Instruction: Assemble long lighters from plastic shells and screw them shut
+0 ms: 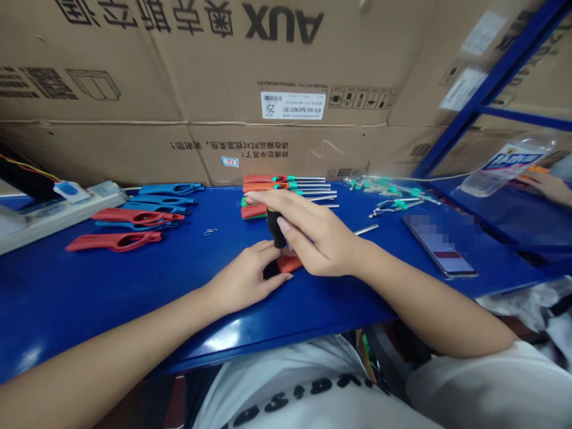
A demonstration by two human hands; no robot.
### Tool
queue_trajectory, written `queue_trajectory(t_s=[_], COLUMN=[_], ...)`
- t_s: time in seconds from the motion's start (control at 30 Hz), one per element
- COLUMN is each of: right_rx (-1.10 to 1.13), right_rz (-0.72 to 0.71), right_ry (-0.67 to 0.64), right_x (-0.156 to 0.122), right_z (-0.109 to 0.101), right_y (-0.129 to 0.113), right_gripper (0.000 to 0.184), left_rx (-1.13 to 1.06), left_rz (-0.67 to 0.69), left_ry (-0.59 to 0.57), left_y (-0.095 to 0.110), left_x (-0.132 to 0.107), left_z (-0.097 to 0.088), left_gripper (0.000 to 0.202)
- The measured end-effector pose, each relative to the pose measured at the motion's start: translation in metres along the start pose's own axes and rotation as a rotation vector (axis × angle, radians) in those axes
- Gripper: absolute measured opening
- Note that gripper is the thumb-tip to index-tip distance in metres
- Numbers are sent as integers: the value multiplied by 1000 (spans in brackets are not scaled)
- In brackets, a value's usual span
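Observation:
My right hand (324,235) is closed around the black handle of a screwdriver (277,231), which stands nearly upright. Its tip meets the end of a red long-nosed lighter (289,264) lying on the blue table. My left hand (252,275) grips that same end between thumb and fingers. The lighter's middle is hidden under my right hand, and a metal tube (366,230) shows beyond it. Just behind my hands lie several red and green lighters (268,179) with metal tubes. A few tiny screws (210,232) are scattered left of my hands.
Red shell halves (114,241) and blue shell halves (167,189) lie at left, near a white power strip (105,201). Tube parts with green pieces (397,189), a phone (440,247) and a plastic bottle (503,164) are right. A cardboard box (214,77) stands behind; another person's hand (552,185) shows far right.

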State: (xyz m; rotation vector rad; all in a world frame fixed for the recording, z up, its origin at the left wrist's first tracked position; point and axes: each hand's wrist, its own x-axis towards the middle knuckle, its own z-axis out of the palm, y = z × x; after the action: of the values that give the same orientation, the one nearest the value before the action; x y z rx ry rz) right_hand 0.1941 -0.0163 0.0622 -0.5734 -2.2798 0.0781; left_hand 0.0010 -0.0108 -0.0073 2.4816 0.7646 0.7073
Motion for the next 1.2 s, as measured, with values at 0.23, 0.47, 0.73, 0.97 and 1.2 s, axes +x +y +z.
queue_trajectory(t_s=[0.23, 0.47, 0.73, 0.97, 1.2], right_rx=[-35, 9, -41, 72, 103], right_rz=[76, 141, 124, 194, 128], right_ry=[-13, 21, 3, 10, 35], right_x=[6, 4, 7, 6, 11], right_z=[-10, -7, -11, -15, -22], right_y=[-3, -3, -8, -10, -5], right_gripper=[29, 33, 24, 34, 12], left_rx=[3, 16, -13, 11, 18], left_rz=[-15, -45, -16, -78, -143], left_ry=[-10, -20, 11, -11, 15], left_y=[-1, 1, 2, 5, 9], left_x=[0, 1, 1, 1, 1], left_z=[1, 0, 2, 0, 2], left_gripper=[22, 24, 22, 24, 28])
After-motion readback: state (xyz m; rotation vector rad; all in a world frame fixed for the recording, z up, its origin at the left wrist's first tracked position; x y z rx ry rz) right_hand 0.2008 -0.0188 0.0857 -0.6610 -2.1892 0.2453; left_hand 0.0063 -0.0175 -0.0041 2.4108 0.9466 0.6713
